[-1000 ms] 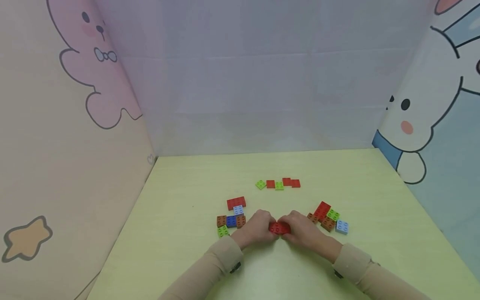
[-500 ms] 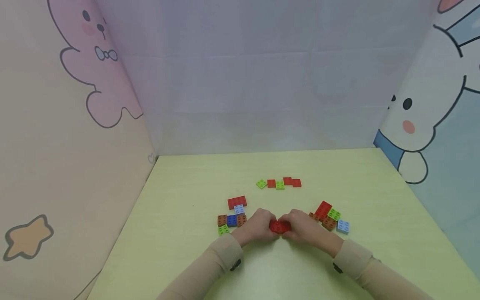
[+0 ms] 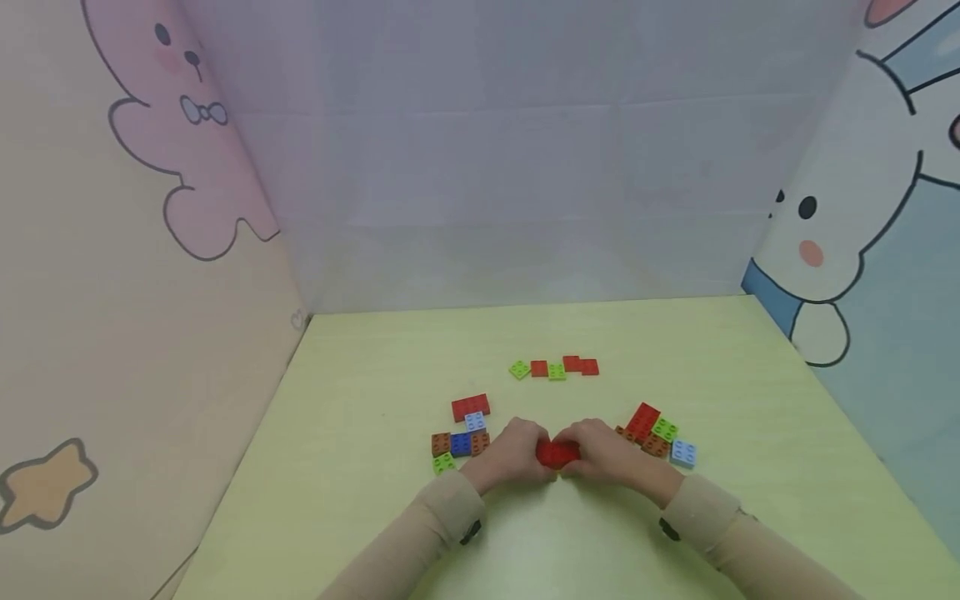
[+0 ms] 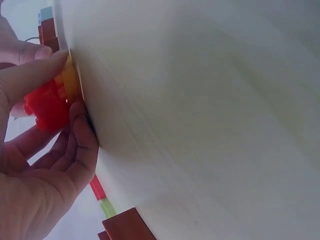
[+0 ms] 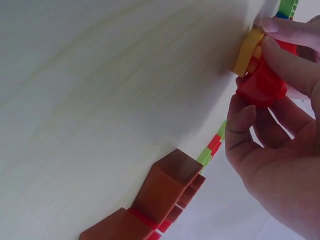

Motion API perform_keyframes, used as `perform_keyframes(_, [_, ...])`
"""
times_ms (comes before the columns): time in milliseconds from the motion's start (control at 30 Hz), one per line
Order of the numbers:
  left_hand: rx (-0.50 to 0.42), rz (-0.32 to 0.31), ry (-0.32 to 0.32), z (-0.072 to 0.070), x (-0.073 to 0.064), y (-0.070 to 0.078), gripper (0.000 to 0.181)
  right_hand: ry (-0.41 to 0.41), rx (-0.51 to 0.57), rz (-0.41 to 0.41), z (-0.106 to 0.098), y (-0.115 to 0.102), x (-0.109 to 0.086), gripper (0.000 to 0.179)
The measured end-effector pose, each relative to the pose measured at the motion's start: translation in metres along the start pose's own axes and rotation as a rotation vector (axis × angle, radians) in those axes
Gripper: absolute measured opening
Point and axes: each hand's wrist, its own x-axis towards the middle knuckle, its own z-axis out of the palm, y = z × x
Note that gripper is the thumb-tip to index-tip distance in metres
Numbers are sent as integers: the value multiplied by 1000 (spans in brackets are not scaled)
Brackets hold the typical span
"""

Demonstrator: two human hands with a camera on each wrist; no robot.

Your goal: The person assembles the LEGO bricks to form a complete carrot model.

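Note:
Both hands meet at the middle of the table around a red toy building brick (image 3: 557,454). My left hand (image 3: 516,451) grips its left end and my right hand (image 3: 597,451) its right end. Under the red brick lies a yellow-orange brick (image 5: 248,52), low against the tabletop. In the right wrist view the red brick (image 5: 262,86) sits askew over it, with some yellow studs showing between them. The left wrist view shows the same yellow brick (image 4: 71,82) beside the fingers. Fingers hide much of both bricks.
Left of the hands lie brown, blue, light blue, green and red bricks (image 3: 461,443). Red, green, brown and light blue bricks (image 3: 655,433) lie to the right. A row of small green and red pieces (image 3: 556,372) lies farther back. Fabric walls (image 3: 480,167) enclose the table.
The red brick has tilted between the fingers, and its studs show less clearly from above. Both hands keep nearly the same place; the head view shifts slightly.

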Motion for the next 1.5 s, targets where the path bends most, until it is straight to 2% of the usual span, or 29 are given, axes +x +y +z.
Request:
perform_keyframes(233, [-1, -15, -9, -2, 0, 1, 25, 11, -16, -3, 0, 0, 0, 32])
perform_keyframes(500, [-15, -20, -5, -1, -3, 5, 12, 62, -44, -1, 6, -2, -1, 29])
perform_keyframes(1033, [90, 118, -18, 1, -1, 0, 5, 127, -88, -65, 18, 1, -5, 25])
perform_keyframes(1333, [108, 126, 3, 4, 0, -2, 9, 144, -100, -58, 16, 1, -6, 27])
perform_keyframes(1500, [92, 106, 6, 3, -1, -3, 10, 150, -98, -49, 16, 1, -4, 26])
